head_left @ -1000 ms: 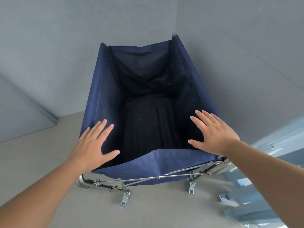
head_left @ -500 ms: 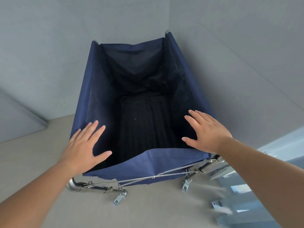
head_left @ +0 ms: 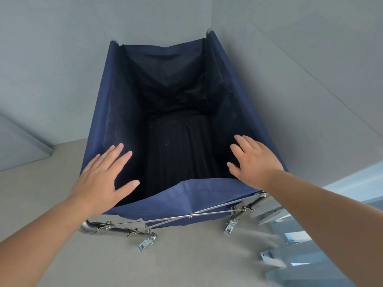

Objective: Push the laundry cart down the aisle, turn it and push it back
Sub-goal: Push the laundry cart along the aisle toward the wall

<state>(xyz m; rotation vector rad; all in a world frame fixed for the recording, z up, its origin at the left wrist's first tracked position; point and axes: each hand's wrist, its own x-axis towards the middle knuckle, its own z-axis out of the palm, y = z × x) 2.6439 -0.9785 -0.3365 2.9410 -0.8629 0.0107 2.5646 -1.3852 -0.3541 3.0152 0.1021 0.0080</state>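
A laundry cart [head_left: 186, 201] with a navy fabric bag on a folding metal frame with castors stands in front of me, its far end in a wall corner. The bag is dark inside and looks empty. My left hand [head_left: 101, 179] lies flat with spread fingers over the near left corner of the bag's rim. At the near right corner my right hand [head_left: 255, 160] is spread the same way. Neither hand curls around the rim or the frame; I cannot tell if the palms press on it.
Grey walls [head_left: 290, 79] meet in a corner just beyond the cart's far end. A lower grey panel [head_left: 18, 146] juts out at the left. The floor [head_left: 186, 262] is pale beige. Metal-and-glass stair-like pieces [head_left: 290, 245] lie at the lower right beside the cart.
The cart has shifted slightly left and away in view, with both flat hands staying at its near corners. The corner walls look a little closer to the cart's far end.
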